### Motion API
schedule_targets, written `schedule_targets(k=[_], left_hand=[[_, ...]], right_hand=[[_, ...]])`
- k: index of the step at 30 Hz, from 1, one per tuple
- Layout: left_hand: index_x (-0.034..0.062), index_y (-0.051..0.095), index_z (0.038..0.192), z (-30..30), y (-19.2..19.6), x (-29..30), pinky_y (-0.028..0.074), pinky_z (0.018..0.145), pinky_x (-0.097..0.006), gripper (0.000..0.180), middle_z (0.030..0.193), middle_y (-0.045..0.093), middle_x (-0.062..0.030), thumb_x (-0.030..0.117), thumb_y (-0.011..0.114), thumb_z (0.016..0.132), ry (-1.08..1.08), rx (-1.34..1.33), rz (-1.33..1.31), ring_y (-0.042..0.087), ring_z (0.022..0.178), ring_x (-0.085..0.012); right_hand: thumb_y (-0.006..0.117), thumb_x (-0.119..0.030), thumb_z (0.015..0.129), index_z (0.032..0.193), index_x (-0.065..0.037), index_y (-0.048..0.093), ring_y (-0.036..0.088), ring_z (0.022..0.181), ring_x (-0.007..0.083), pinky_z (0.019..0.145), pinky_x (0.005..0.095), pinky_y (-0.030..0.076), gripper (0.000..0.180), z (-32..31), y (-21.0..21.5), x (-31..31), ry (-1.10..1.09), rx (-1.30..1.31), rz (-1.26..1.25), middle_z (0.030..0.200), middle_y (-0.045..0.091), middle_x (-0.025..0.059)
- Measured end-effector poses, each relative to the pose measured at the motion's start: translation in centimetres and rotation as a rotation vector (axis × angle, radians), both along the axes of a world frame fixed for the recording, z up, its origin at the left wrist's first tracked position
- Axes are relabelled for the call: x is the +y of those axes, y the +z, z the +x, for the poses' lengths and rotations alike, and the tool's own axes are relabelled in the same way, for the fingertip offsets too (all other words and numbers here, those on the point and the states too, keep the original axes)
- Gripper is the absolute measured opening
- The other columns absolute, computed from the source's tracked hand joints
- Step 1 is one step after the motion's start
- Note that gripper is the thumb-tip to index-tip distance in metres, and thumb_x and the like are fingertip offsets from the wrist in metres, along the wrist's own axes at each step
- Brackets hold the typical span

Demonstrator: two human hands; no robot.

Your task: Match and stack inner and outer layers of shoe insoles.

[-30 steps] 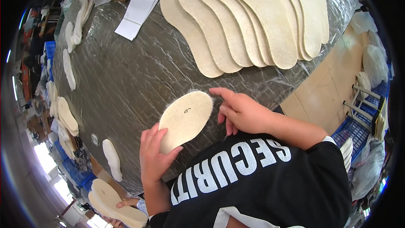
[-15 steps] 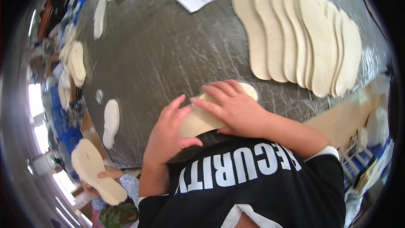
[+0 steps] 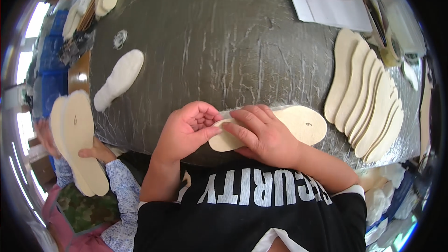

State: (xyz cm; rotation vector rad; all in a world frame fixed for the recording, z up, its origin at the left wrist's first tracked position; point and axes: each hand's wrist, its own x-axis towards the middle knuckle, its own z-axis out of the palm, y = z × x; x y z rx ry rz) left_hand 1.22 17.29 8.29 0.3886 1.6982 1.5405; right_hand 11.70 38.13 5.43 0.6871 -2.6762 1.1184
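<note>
the insole (image 3: pixel 298 123) is lying flat near the front edge of the worktop (image 3: pixel 224 42), its long axis running left to right, right in front of the person. it is looking thin, light and a bit bendy, like pressed board or felt, so it is probably flexing rather than cracking, and sliding easily on the wrinkled grey covering. its edges are likely the best place to take hold, pinching the narrow end while pressing the flat face down.

the right hand (image 3: pixel 261 133) is resting palm down across the insole's middle, fingers spread lightly and flat, pressing rather than gripping. the left hand (image 3: pixel 189 128) is curling loosely, its thumb and fingertips meeting the insole's left end, half closed but not clamped around it.

a fanned row of insoles (image 3: pixel 368 102) is lying well apart on the right, a white fluffy insole (image 3: pixel 119 79) off to the left.
</note>
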Motion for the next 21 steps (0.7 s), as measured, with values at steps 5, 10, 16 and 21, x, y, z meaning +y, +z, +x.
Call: schedule_targets(k=[5, 10, 16, 21], left_hand=[[-0.0049, 0.064, 0.106, -1.2, -1.5, -2.5, 0.053, 0.063, -0.025, 0.019, 0.092, 0.069, -0.0105, 0.007, 0.058, 0.094, 0.159, 0.044, -0.414, 0.066, 0.076, -0.0128], [-0.004, 0.065, 0.103, -0.4, -2.8, -2.0, 0.047, 0.047, -0.023, 0.02, 0.078, 0.067, -0.0076, 0.012, 0.06, 0.094, 0.065, -0.191, -0.378, 0.064, 0.059, -0.0112], [-0.0028, 0.063, 0.095, -0.2, -3.7, -1.4, 0.043, 0.044, -0.022, 0.016, 0.072, 0.066, -0.0061, 0.013, 0.058, 0.093, 0.024, -0.255, -0.334, 0.062, 0.055, -0.0109], [-0.0031, 0.063, 0.094, -0.2, -3.8, -1.1, 0.043, 0.044, -0.022, 0.014, 0.071, 0.065, -0.0059, 0.01, 0.057, 0.092, 0.03, -0.259, -0.303, 0.062, 0.054, -0.0107]], right_hand=[[0.081, -0.008, 0.062, 0.132, -0.003, 0.05, 0.054, 0.112, 0.04, 0.099, 0.0506, 0.043, 0.076, -0.3, 0.8, -0.1, -0.028, -0.136, -0.094, 0.124, 0.054, 0.0186], [0.083, -0.008, 0.065, 0.139, -0.003, 0.041, 0.055, 0.115, 0.0383, 0.109, 0.0585, 0.036, 0.085, 0.1, 1.7, 0.3, -0.128, -0.196, -0.012, 0.126, 0.053, 0.0191], [0.083, -0.01, 0.064, 0.136, -0.001, 0.046, 0.054, 0.115, 0.0376, 0.106, 0.0569, 0.037, 0.081, -0.4, 2.2, 0.0, -0.156, -0.24, 0.072, 0.125, 0.054, 0.018], [0.083, -0.012, 0.061, 0.132, -0.001, 0.051, 0.052, 0.11, 0.036, 0.094, 0.0499, 0.041, 0.079, -0.8, 2.4, 0.0, -0.174, -0.197, 0.154, 0.124, 0.056, 0.0147]])
